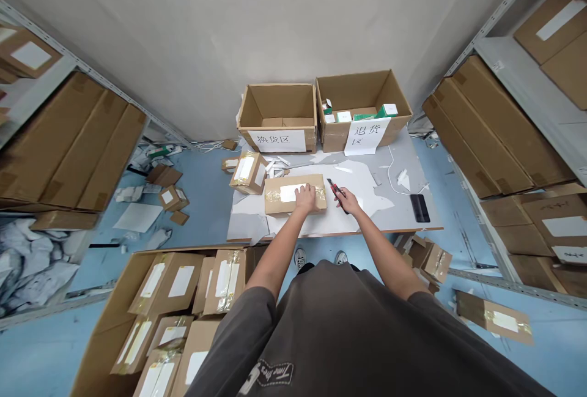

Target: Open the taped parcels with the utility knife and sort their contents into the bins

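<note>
Taped cardboard carton (273, 196) lay flat on the worktable (393, 218), in front of two open cartons, the left one (276, 107) and the right one (355, 88). Left hand (307, 197) rested on its top, at the white label (288, 193), fingers slightly apart. Right hand (350, 202) held a red-and-black utility knife (336, 190), fingers clamped around the handle, blade beside the carton, not touching. Smartphone (420, 208) lay near the table's right edge.

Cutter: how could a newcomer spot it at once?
Start at the table, then the taped box near its front edge. Just right of that box, the cutter sits in the right grip, tip pointing toward the wall. Its red-and-black colouring sets it apart from the black phone farther right.
</note>
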`<state>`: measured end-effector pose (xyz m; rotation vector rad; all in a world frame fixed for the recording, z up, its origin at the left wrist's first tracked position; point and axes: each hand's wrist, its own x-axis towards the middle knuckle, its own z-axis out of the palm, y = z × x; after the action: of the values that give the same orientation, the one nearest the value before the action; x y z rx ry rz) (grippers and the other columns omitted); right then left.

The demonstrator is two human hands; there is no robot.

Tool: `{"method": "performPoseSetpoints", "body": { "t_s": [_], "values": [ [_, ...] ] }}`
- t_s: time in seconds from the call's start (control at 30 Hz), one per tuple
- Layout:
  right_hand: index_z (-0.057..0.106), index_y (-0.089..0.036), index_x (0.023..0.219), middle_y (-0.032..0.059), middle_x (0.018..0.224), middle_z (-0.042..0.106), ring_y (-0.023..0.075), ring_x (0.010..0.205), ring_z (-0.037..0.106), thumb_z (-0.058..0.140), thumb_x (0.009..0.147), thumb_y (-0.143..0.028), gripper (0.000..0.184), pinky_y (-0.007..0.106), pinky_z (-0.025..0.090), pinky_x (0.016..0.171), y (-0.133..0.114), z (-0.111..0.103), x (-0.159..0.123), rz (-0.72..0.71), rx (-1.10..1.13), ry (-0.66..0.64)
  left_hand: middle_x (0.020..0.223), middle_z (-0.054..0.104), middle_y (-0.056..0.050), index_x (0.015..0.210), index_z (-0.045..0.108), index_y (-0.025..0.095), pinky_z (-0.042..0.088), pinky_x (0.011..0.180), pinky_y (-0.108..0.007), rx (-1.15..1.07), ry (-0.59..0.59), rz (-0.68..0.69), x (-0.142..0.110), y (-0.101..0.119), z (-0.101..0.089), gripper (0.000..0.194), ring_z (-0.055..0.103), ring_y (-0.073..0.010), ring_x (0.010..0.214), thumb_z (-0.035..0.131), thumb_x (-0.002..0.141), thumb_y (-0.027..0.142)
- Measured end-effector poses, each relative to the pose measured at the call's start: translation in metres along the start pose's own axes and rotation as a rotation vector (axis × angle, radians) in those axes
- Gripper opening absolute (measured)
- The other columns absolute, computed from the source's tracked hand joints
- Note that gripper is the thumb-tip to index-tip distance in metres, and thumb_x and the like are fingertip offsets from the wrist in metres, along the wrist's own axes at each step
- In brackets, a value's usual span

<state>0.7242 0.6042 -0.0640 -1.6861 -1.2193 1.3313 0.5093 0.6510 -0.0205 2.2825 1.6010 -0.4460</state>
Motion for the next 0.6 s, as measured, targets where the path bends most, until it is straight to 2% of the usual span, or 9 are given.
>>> {"method": "performPoseSetpoints", "body": {
  "t_s": [0.1,0.23,0.4,0.53,0.6],
  "values": [
    [0.068,-0.026,0.116,-0.0008,0.088,0.076,0.0159,0.064,0.067,0.054,0.107,-0.046,0.025,0.026,0.048,0.067,-0.005,-0.012,0.009,-0.024,-0.385,-0.092,0.167,0.043,-0.021,0.158,0.047,0.026,0.027,0.126,-0.056,0.002,0.021,-0.016,-0.002,0.0,-0.001,0.105,0.044,-0.0415,0.147,0.097,0.071,0.055],
    [0.073,-0.025,0.124,0.0035,0.094,0.079,0.0188,0.073,0.072,0.051,0.111,-0.037,0.028,0.026,0.043,0.07,-0.022,-0.023,0.021,-0.071,-0.706,-0.216,0.169,0.043,-0.019,0.157,0.047,0.027,0.026,0.128,-0.054,-0.005,0.044,-0.013,-0.004,0.0,0.003,0.106,0.045,-0.0394,0.149,0.099,0.069,0.055],
    [0.073,-0.025,0.129,0.0032,0.093,0.079,0.0173,0.066,0.072,0.046,0.113,-0.035,0.033,0.026,0.041,0.069,-0.039,-0.035,0.039,-0.042,-0.835,-0.345,0.172,0.04,-0.02,0.157,0.047,0.028,0.021,0.132,-0.057,-0.005,0.029,0.009,-0.003,-0.005,0.007,0.106,0.043,-0.04,0.153,0.098,0.069,0.057],
    [0.075,-0.025,0.121,0.0024,0.085,0.077,0.0192,0.073,0.074,0.051,0.111,-0.037,0.029,0.025,0.042,0.07,-0.037,-0.046,0.05,-0.088,-0.847,-0.434,0.173,0.039,-0.021,0.157,0.046,0.027,0.02,0.132,-0.057,0.0,0.006,0.005,-0.002,-0.007,0.007,0.108,0.042,-0.0405,0.155,0.098,0.068,0.058],
    [0.075,-0.024,0.117,0.0016,0.084,0.075,0.0177,0.069,0.073,0.051,0.111,-0.04,0.03,0.024,0.043,0.068,-0.032,-0.047,0.052,-0.069,-0.797,-0.452,0.173,0.039,-0.022,0.157,0.046,0.026,0.02,0.133,-0.057,0.005,0.008,0.006,-0.002,-0.007,0.007,0.108,0.042,-0.0404,0.154,0.098,0.067,0.058]
  ]
}}
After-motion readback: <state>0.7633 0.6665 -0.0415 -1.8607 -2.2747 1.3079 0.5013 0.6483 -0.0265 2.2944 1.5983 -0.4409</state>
